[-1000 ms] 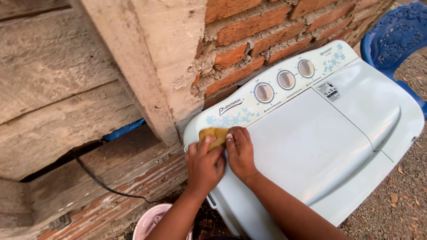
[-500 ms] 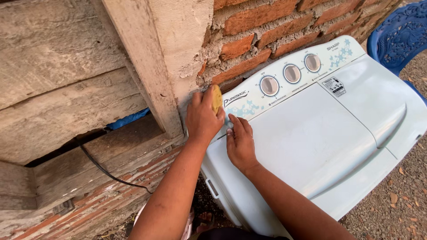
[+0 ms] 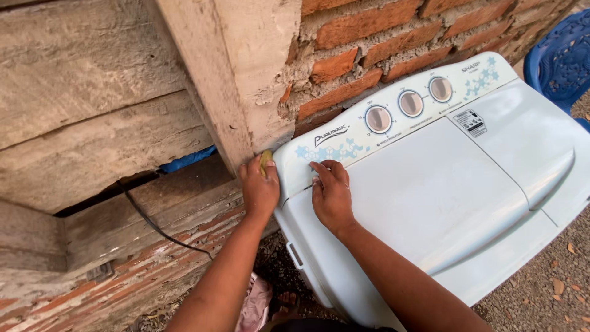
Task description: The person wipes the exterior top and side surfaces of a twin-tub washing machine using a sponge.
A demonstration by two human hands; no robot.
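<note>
Sponge (image 3: 265, 162), yellow and mostly hidden, is clasped in the left hand (image 3: 259, 187) against the washing machine's (image 3: 430, 203) left side edge. Just beside it, the right hand (image 3: 332, 193) lies flat and empty on the lid (image 3: 424, 190). Farther back sit 3 dials (image 3: 410, 103) below the brick wall (image 3: 393, 43).

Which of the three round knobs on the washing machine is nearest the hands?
The leftmost round grey knob on the pale washing machine's control panel; it sits just above the right hand, while the other two lie farther toward the blue plastic chair.
</note>
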